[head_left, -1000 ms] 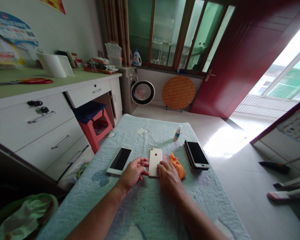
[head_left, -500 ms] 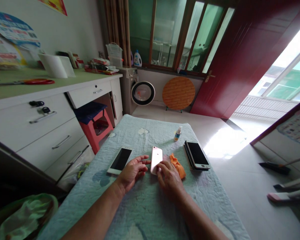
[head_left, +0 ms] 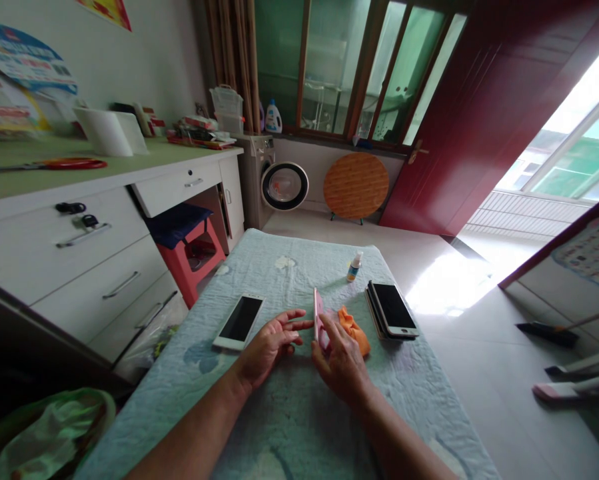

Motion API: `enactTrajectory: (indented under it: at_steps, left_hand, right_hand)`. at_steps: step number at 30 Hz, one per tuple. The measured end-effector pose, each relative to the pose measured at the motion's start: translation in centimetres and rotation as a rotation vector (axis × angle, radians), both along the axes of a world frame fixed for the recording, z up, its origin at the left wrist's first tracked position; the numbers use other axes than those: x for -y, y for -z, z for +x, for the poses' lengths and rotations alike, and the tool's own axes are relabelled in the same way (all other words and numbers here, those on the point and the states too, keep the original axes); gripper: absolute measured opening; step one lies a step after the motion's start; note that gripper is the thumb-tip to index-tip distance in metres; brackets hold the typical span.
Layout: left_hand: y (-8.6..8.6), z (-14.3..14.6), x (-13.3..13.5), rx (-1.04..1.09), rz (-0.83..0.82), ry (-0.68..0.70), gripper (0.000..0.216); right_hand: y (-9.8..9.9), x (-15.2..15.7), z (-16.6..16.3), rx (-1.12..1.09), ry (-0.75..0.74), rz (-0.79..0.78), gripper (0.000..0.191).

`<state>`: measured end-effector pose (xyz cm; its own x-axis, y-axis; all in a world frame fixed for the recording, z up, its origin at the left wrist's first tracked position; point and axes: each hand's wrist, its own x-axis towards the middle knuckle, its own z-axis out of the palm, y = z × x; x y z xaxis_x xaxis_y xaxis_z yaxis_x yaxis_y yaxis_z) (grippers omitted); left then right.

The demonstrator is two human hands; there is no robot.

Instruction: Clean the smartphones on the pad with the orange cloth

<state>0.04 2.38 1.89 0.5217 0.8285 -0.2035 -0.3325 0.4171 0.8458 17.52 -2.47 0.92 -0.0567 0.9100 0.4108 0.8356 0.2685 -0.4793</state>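
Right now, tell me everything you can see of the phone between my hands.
The phone is tipped up on a long side and seen almost edge-on: a slim, straight, pale pinkish strip that looks smooth and shiny. Its screen can't be made out. Your right hand holds its nearer part, while fingers of your left hand reach its left side, perhaps touching. The orange cloth lies to its right.

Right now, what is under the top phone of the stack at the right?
Beneath the top phone, the edge of at least one more device shows at left; the blue cloth lies below. Covered faces are hidden; the exact count isn't clear.
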Motion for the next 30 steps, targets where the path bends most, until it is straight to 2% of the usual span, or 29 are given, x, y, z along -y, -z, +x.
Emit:
enactTrajectory:
  at_steps: [7,13,16,22,30]
  left_hand:
    - [0.2,-0.1,0.1,-0.103,0.034,-0.07,0.045]
    - [1.1,-0.3,-0.2,-0.239,0.174,-0.199,0.045]
    - [1.1,-0.3,-0.1,-0.267,0.183,-0.199,0.049]
    - [0.6,0.0,0.4,-0.175,0.052,-0.104,0.058]
    - [0.1,0.1,0.5,-0.137,-0.017,-0.095,0.06]
  right_hand:
    - [0.5,-0.3,0.5,-0.174,0.128,-0.012,0.051]
    - [1.4,-0.9,0.8,-0.384,0.113,-0.139,0.054]
    - [1.0,-0.7,0.8,-0.351,0.122,-0.166,0.06]
    - [0.1,-0.4,0.6,-0.209,0.111,-0.178,0.057]
    - [0.9,-0.5,0.8,-0.106,0.115,-0.178,0.058]
